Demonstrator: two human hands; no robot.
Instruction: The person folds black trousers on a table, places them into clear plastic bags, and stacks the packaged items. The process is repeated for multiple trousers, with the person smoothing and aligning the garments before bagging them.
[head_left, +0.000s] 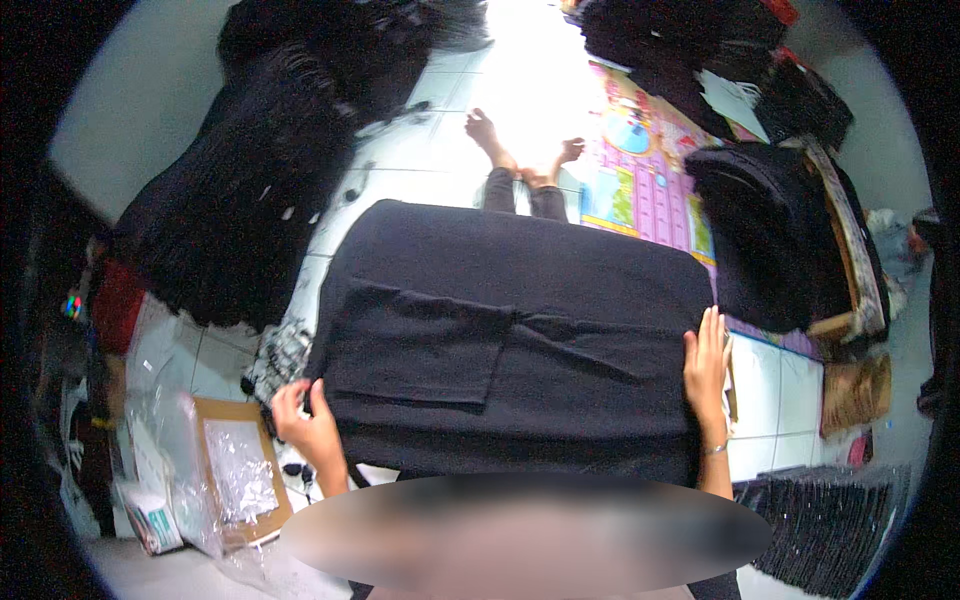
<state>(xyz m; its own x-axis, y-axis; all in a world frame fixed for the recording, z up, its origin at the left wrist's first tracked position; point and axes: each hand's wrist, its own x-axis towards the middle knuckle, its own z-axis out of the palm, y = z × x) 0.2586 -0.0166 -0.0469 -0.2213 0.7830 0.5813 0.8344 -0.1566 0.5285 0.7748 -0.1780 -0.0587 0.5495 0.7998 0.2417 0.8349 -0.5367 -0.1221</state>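
Observation:
A wide black cloth-covered surface [540, 255] with rounded far corners lies across my legs. Over its middle is a folded black cloth [420, 345], with creases running toward the right and a squared flap at the left. My left hand [308, 428] is at the near left edge, its thumb against the black cloth and its fingers bent and apart from the thumb. At the right edge, my right hand [706, 370] rests along the cloth with its fingers stretched out. What lies beneath the black cloth is hidden.
Large black heaps of material [250, 170] stand at the left. A colourful mat [650, 170] covers part of the tiled floor. Right of it are another black pile [770, 230] and a black stack [820, 525]. Clear plastic packaging [240, 475] lies at the lower left.

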